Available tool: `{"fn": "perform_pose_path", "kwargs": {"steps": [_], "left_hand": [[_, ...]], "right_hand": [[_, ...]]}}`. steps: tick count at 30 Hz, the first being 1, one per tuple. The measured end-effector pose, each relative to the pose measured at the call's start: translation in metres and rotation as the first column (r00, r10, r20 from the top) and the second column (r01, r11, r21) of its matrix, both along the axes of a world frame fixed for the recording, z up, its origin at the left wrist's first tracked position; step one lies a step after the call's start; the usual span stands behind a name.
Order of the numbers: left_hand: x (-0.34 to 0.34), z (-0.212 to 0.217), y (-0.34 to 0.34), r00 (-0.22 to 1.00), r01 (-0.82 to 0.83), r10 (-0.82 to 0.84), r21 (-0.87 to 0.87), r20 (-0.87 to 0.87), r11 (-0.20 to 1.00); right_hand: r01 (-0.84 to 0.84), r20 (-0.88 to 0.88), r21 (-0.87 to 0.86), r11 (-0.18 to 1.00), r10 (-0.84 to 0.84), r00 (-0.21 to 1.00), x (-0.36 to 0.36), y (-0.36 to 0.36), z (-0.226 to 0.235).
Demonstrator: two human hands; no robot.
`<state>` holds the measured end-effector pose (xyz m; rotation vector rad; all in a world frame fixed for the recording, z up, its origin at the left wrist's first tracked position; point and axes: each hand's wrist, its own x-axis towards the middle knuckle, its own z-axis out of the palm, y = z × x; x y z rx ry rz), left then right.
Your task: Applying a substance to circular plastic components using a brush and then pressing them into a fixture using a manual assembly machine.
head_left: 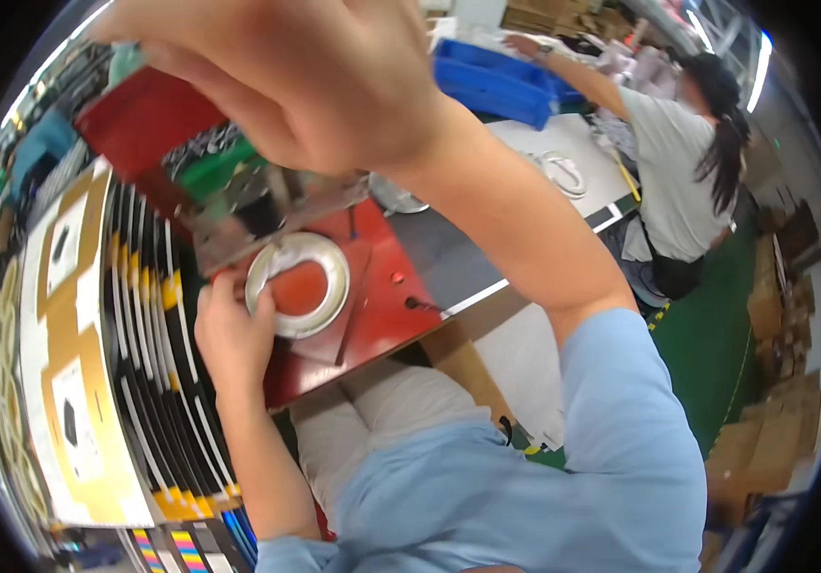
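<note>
A white ring-shaped part [335,298] lies on the red work surface [391,329], under a metal machine with a dark block [256,202]. My left hand [235,329] grips the ring's left edge, the thumb over its rim and the fingers beside it. Raised high and close to the camera, my right hand [296,81] is curled closed above the machine. Its fingers are blurred and partly cut off by the top edge, so whatever they hold is hidden.
Left of the red surface stand stacked cartons [72,363] with black and yellow edges. A red panel [143,124] rises behind the machine. At the right a co-worker [678,162] reaches toward a blue bin [492,81]; another white ring [563,175] lies on that table.
</note>
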<state>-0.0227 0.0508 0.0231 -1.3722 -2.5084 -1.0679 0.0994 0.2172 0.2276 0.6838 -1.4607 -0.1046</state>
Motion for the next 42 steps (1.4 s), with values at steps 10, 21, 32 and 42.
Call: {"fn": "perform_pose_path", "kwargs": {"steps": [10, 21, 32, 42], "left_hand": [[-0.015, 0.017, -0.008, 0.641, 0.115, -0.193, 0.155, 0.743, 0.981], [0.041, -0.009, -0.088, 0.243, 0.026, -0.680, 0.696, 0.692, 0.717], [0.165, -0.027, -0.025, 0.030, 0.269, -0.633, 0.604, 0.773, 0.750], [0.173, -0.041, -0.024, 0.326, 0.613, -0.605, 0.325, 0.727, 0.720]], "right_hand": [[0.363, 0.647, -0.755, 0.546, 0.530, 0.549, -0.086, 0.104, 0.109], [0.396, 0.393, -0.465, 0.792, -0.217, 0.894, 0.069, 0.014, -0.021], [0.373, 0.034, -0.863, -0.341, 0.697, 0.716, 0.253, -0.058, -0.225], [0.192, 0.252, -0.732, -0.654, 0.003, 0.968, 0.403, 0.093, -0.288]]}}
